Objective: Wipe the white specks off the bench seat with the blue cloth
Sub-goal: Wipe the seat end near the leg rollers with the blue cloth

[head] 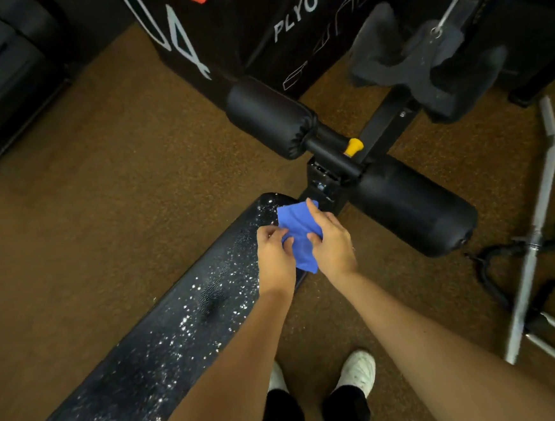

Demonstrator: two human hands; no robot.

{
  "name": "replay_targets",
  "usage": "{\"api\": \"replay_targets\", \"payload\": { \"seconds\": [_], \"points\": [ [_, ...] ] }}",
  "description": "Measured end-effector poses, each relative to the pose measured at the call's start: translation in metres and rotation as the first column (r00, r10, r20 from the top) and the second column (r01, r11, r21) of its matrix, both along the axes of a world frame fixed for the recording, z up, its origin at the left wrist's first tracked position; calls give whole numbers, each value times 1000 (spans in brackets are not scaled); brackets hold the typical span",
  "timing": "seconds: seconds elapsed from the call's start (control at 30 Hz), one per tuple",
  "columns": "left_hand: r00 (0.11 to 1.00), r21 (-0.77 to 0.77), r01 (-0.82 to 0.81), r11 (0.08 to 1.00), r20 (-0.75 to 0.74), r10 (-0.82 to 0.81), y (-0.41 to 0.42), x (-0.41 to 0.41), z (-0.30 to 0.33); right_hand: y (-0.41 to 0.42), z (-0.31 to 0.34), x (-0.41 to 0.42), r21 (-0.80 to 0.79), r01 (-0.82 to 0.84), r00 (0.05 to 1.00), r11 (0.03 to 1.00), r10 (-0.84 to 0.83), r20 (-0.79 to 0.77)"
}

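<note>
Both forearms reach forward from the bottom edge, above two white shoes (357,372) on the brown floor (102,191). Below them the long black bench seat (166,335) runs diagonally, and white specks (186,330) cover its surface. At its far end stand two black roller pads (412,206). A metal bar (533,233) lies on the floor to the right. The left hand (273,257) and the right hand (333,239) both pinch the blue cloth (299,232), holding it over the far end of the seat.
</note>
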State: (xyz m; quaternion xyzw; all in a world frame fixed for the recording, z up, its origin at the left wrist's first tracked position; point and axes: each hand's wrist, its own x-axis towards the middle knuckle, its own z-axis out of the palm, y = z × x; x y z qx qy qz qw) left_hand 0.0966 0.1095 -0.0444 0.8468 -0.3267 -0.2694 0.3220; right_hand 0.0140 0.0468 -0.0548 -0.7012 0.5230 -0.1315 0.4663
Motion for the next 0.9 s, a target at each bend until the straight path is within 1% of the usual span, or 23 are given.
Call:
{"api": "replay_targets", "payload": {
  "seconds": [0.1, 0.13, 0.17, 0.23, 0.27, 0.37, 0.4, 0.47, 0.57, 0.63, 0.73, 0.8, 0.9],
  "points": [
    [1000, -13, -17, 1000, -1, 17, 1, 9, -16, -3, -17, 14, -24, -1, 1000, 1000, 1, -10],
    [1000, -3, 6, 1000, 15, -6, 2, 13, -22, -3, -24, 16, -45, -14, 998, 999, 11, -60],
    [998, 31, 38, 999, 47, -40, 4, 17, -29, -1, -31, 18, -81, -44, 987, 996, 31, -160],
    [982, 133, 86, 987, 155, -106, 10, 28, -41, 5, -42, 19, -170, -123, 921, 978, 49, -386],
    [969, 158, 100, 982, 211, -132, 13, 34, -46, 9, -44, 19, -212, -160, 892, 964, 49, -449],
    [917, 169, 153, 974, 344, -203, 20, 56, -64, 20, -55, 28, -302, -251, 865, 920, 74, -496],
    [900, 204, 184, 961, 357, -248, 21, 63, -68, 23, -59, 33, -314, -279, 858, 907, 89, -505],
    [878, 306, 245, 920, 333, -345, 23, 77, -76, 28, -72, 44, -309, -329, 837, 892, 124, -534],
    [856, 362, 282, 889, 323, -403, 23, 93, -89, 32, -91, 57, -286, -334, 800, 898, 110, -590],
    [860, 365, 289, 885, 308, -408, 23, 101, -97, 33, -102, 61, -298, -320, 779, 900, 71, -623],
    [871, 364, 305, 880, 268, -413, 25, 111, -107, 28, -109, 68, -333, -238, 782, 912, -23, -622],
    [875, 336, 324, 884, 249, -415, 27, 115, -110, 24, -110, 78, -334, -191, 776, 923, -66, -627],
    [889, 269, 336, 903, 226, -399, 30, 119, -113, 13, -110, 97, -310, -218, 768, 925, -34, -639]
  ]
}}
